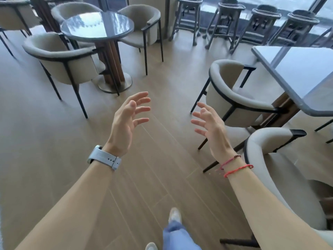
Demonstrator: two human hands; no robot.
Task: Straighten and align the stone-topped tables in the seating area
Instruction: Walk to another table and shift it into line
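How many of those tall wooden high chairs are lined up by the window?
4 grey wooden high chairs stand in a row along the window: the leftmost, the second, the third, and the rightmost. More may be hidden beyond the right edge.

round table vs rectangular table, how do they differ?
The round table has a dark glossy circular top; the rectangular table has a pale straight-edged top with rounded corners. The round one stands far left, fully visible on a pedestal; the rectangular one is nearer, right, cropped. Both have beige chairs alongside.
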